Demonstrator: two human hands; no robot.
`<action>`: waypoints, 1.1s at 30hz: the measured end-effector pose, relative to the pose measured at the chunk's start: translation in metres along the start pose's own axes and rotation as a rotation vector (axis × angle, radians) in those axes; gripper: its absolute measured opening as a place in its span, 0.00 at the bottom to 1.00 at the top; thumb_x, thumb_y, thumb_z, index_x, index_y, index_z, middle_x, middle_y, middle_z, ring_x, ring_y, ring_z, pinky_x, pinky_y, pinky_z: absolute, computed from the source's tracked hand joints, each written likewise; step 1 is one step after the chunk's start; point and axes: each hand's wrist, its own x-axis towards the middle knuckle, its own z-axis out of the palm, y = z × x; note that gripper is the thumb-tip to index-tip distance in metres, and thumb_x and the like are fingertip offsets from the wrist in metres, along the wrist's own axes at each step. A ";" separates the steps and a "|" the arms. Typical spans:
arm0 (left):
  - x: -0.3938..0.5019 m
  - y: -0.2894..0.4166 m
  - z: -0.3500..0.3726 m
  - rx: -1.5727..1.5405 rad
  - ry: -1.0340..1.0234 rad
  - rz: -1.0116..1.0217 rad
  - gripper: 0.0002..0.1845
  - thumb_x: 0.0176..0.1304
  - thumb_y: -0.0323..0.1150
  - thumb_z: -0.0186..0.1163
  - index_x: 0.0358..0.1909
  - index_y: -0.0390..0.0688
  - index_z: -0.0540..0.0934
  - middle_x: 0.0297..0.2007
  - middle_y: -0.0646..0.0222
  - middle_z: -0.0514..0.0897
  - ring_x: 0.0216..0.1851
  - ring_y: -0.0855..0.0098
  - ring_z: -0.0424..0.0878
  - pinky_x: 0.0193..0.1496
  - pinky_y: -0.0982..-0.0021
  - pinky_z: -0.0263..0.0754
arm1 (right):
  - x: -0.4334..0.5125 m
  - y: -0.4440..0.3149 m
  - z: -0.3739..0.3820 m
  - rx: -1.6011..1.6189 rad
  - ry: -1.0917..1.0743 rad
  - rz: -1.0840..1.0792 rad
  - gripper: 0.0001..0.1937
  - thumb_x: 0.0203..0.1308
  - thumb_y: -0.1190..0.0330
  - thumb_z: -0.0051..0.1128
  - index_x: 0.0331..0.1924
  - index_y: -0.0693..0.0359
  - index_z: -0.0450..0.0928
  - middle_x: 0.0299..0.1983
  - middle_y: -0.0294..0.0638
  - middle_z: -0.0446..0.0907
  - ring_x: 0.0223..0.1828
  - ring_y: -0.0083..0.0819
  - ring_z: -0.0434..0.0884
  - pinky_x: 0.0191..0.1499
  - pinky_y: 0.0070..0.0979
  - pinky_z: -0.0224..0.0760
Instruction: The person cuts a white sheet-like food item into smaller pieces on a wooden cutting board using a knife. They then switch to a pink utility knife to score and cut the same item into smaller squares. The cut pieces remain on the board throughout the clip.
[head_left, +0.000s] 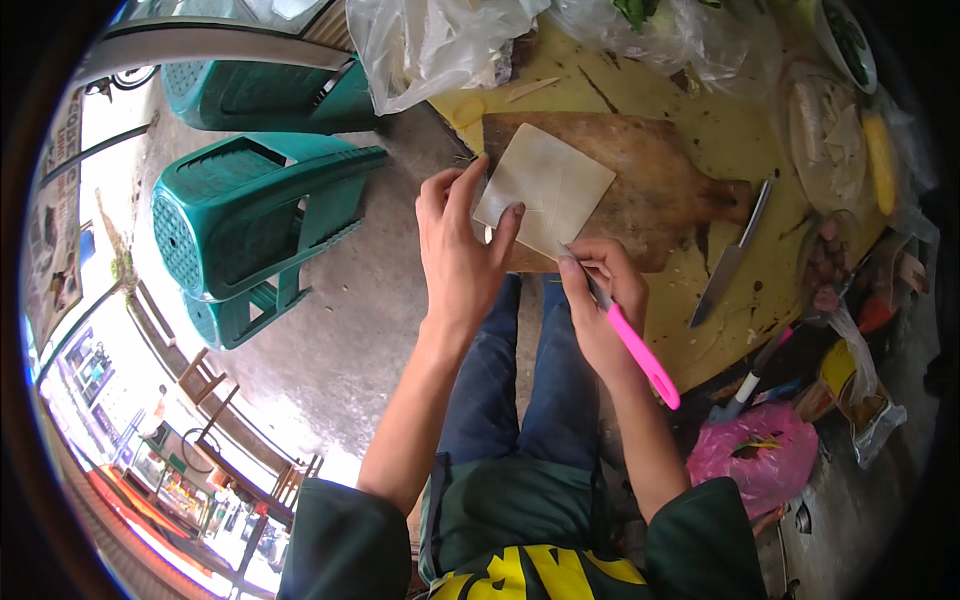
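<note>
A square pale wrapper sheet, perhaps a stack (551, 187), lies turned like a diamond on the wooden cutting board (645, 157). My left hand (463, 232) is spread at its left side, the thumb over the near left edge and the index finger by the board's edge. Whether the thumb presses on the sheet, I cannot tell. In my right hand (611, 292) is a small knife with a pink handle (641, 356), gripped by the blade. Its tip is at the sheet's near corner, with the handle pointing back towards me.
Right of the board lies a larger knife (731, 255) on the yellow tabletop (682, 300). Beyond are a bag of wrappers (829, 142), a bag of sausages or meatballs (825, 262) and a bowl of greens (847, 45). Plastic bags (442, 45) lie behind; green stools (247, 210) stand left.
</note>
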 end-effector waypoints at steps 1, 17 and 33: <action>-0.005 0.000 -0.005 -0.042 -0.043 -0.080 0.28 0.64 0.32 0.77 0.65 0.40 0.82 0.51 0.58 0.84 0.53 0.61 0.84 0.56 0.61 0.79 | 0.003 -0.002 -0.005 -0.007 -0.011 -0.030 0.06 0.69 0.75 0.68 0.45 0.65 0.82 0.41 0.41 0.86 0.39 0.30 0.87 0.45 0.27 0.81; 0.040 0.007 0.006 -0.245 -0.012 0.002 0.17 0.63 0.24 0.73 0.54 0.39 0.88 0.43 0.59 0.91 0.43 0.63 0.89 0.48 0.63 0.83 | 0.045 0.003 -0.032 -0.281 0.071 -0.200 0.07 0.67 0.77 0.68 0.46 0.66 0.81 0.47 0.46 0.86 0.44 0.40 0.87 0.45 0.33 0.81; 0.027 -0.028 0.004 -0.027 -0.233 0.276 0.39 0.52 0.39 0.79 0.71 0.60 0.83 0.80 0.56 0.64 0.79 0.45 0.62 0.78 0.45 0.60 | 0.067 -0.003 -0.007 -0.348 -0.104 -0.458 0.07 0.61 0.80 0.70 0.41 0.66 0.83 0.38 0.44 0.88 0.38 0.34 0.88 0.44 0.29 0.81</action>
